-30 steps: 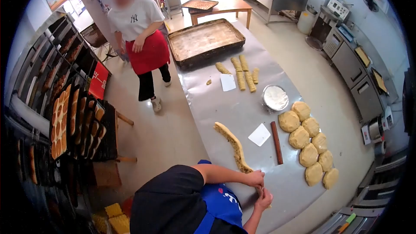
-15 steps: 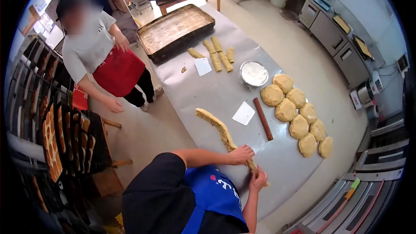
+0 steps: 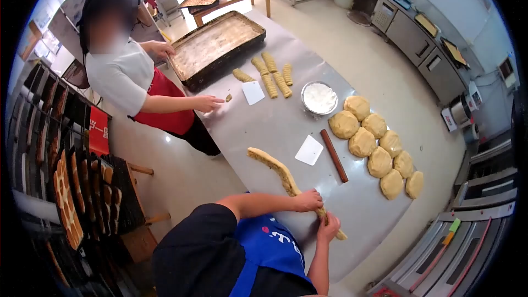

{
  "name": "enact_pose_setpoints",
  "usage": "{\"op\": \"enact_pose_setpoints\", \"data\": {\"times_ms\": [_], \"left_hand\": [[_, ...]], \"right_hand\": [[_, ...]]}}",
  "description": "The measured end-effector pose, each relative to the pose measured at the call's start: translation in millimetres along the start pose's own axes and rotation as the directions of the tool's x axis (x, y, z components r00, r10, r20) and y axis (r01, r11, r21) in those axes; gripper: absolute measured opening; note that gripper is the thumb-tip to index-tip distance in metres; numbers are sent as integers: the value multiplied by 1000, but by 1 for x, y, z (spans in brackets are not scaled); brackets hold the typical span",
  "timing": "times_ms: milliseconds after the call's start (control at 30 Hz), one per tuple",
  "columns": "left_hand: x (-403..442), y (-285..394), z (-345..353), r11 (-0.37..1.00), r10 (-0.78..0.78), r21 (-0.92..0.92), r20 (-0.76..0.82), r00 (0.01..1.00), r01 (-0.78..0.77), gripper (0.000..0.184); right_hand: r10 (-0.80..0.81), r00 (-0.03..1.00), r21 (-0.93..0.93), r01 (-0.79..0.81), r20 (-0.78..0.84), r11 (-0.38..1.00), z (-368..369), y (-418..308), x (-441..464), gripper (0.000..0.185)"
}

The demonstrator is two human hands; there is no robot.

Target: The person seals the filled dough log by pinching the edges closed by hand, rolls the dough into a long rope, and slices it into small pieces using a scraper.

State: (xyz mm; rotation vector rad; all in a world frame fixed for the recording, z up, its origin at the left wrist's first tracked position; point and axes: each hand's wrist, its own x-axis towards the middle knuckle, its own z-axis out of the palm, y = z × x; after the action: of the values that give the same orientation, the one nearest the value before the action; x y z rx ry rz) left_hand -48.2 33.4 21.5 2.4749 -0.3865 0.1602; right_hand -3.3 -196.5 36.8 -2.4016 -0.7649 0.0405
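Observation:
A long rope of filled dough (image 3: pixel 281 171) lies across the metal table, its far end curving toward the left edge. My left hand (image 3: pixel 309 200) is closed around its nearer part. Just beyond, my right hand (image 3: pixel 329 226) pinches the dough close to its near end, which pokes out past the fingers. The filling shows as a darker, speckled strip along the rope. A white scraper (image 3: pixel 309 150) and a brown rolling pin (image 3: pixel 334 155) rest to the right of the rope, apart from both hands.
Several round dough pieces (image 3: pixel 379 161) sit along the right edge, near a bowl of white powder (image 3: pixel 319 98). Beyond are ridged dough rolls (image 3: pixel 269 76), another scraper (image 3: pixel 253 93) and a large baking tray (image 3: pixel 220 44). A co-worker in a red apron (image 3: pixel 165 99) stands at the left beside racks.
The co-worker has leaned over the table, one hand reaching a small dough scrap and the other at the baking tray. My hands have shifted slightly, still on the dough rope.

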Motion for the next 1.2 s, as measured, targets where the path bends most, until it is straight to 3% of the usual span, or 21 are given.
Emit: {"op": "enact_pose_setpoints", "data": {"times_ms": [133, 200, 333, 400, 467, 533, 600, 733, 800, 900, 1000, 1033, 1100, 1133, 1200], "left_hand": [[3, -8, 10, 997, -25, -75, 6, 1000, 26, 17], [9, -8, 12, 991, -90, -102, 16, 996, 91, 17], [12, -8, 0, 998, -8, -56, 5, 1000, 9, 17], [17, -6, -3, 993, -79, -80, 144, 986, 91, 20], [18, -2, -4, 990, -110, -78, 130, 985, 121, 21], [12, 4, -2, 985, -147, -69, 122, 981, 157, 23], [14, 11, 1, 892, -347, -309, 1, 938, 330, 28], [13, 16, 6, 866, -410, -308, 13, 912, 394, 35], [20, 18, 3, 836, -457, -295, 94, 885, 463, 51], [12, 32, 2, 807, -513, -341, 3, 859, 483, 58], [2, 35, 6, 801, -528, -341, -12, 849, 493, 62], [-3, 35, 8, 748, -563, -416, 14, 826, 517, 65], [-14, 43, 1, 837, -527, -229, -99, 844, 496, 74], [-20, 41, 1, 918, -397, -87, -252, 883, 388, 80], [-29, 48, -14, 896, -396, 167, -119, 911, 411, 97]], "right_hand": [[36, 999, -77, -35, 15, 996, 0, -7, 0, 39], [31, 999, 1, -31, -25, 1000, -2, -14, 5, 35], [95, 995, -17, -95, 35, 995, 6, -24, 9, 37], [112, 993, -15, -112, 45, 994, 6, -22, 12, 36], [117, 991, -8, -116, 71, 993, 6, -19, 14, 36], [102, 995, 91, -101, -11, 991, 5, -21, 11, 34], [99, 995, 89, -98, 1, 991, 9, -17, 14, 34], [109, 990, 104, -119, 93, 987, 12, -6, 14, 35], [64, 994, 120, -74, 84, 990, 12, -5, 18, 32], [-3, 995, 109, -8, 103, 994, 10, 1, 26, 26], [-70, 993, 111, 59, 97, 992, 14, 9, 24, 19], [-83, 989, 99, 72, 119, 992, 19, 17, 29, 19], [-73, 992, 108, 62, 107, 992, 18, 11, 26, 16], [-71, 991, 110, 59, 113, 992, 10, 2, 30, 14], [-79, 987, 100, 66, 138, 993, 8, 2, 33, 13]]}}
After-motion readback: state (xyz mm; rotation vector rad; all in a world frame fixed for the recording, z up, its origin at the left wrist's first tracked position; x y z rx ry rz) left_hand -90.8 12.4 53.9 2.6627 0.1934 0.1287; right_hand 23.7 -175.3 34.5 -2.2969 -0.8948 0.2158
